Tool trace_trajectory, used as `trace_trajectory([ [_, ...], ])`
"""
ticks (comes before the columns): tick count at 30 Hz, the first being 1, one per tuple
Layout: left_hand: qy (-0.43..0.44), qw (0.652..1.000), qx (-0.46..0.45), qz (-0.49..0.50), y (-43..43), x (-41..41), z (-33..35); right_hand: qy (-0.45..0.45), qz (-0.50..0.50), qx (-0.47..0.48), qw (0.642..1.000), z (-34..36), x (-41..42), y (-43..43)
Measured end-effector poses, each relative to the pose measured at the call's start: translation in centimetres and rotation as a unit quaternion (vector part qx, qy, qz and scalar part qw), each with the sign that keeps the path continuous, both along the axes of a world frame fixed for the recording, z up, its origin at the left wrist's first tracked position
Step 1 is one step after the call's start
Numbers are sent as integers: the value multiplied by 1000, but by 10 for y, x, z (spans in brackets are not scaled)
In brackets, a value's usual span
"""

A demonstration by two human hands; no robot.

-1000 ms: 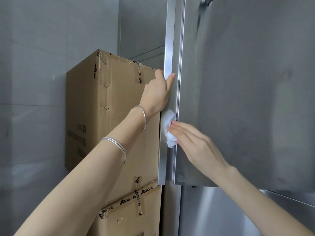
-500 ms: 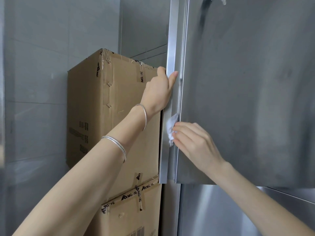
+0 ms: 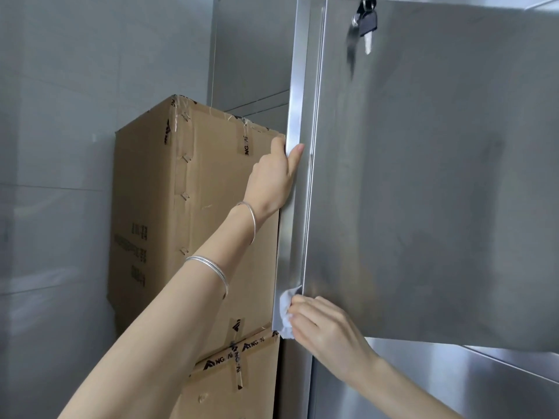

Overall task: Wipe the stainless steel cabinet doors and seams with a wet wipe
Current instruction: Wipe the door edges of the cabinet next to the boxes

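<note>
A stainless steel cabinet door (image 3: 423, 182) fills the right of the view, swung open, with its folded edge strip (image 3: 295, 116) running top to bottom. My left hand (image 3: 272, 179) grips that edge at mid height, thumb across its front. My right hand (image 3: 325, 328) pinches a crumpled white wet wipe (image 3: 286, 313) and presses it against the bottom end of the edge strip, at the door's lower left corner. A second steel door (image 3: 453, 388) lies below.
A key (image 3: 366, 28) hangs from the lock near the door's top. Two stacked cardboard boxes (image 3: 187, 207) stand close behind the door edge, against a grey tiled wall (image 3: 60, 146).
My right hand has slid the wipe down the door's edge from mid height to its bottom corner. My left hand keeps its grip on the edge.
</note>
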State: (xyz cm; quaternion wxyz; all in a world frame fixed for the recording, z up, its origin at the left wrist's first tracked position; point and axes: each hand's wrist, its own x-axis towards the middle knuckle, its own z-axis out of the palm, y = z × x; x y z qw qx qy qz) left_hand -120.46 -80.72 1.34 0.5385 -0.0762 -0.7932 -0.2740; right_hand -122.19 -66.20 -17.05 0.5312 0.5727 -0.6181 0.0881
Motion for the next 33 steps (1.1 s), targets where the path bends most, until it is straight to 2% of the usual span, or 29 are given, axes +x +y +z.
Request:
trace_trajectory([
  [5, -3, 1000, 31, 0, -2, -20, -2, 16, 15, 10, 1000, -13, -13, -6],
  [10, 8, 999, 44, -22, -6, -47, -4, -81, -39, -30, 995, -44, -26, 6],
  [15, 31, 997, 41, -55, -15, -81, -5, 20, -9, -146, 989, 43, -27, 21],
  [18, 47, 995, 26, -88, -17, -97, -10, 56, -97, -193, 975, 95, -47, 36],
  [22, 22, 993, -34, -110, -22, -116, -44, 90, -168, -153, 970, 119, -74, 47],
  [25, 26, 991, -105, -81, -21, -132, -81, 50, -216, -125, 967, 118, -95, 50],
  [28, 20, 992, -117, -41, -18, -154, -106, 0, -227, -122, 966, 118, -114, 51],
  [33, -37, 990, -135, -6, -8, -196, -128, 79, -253, -82, 961, 113, -156, 55],
])
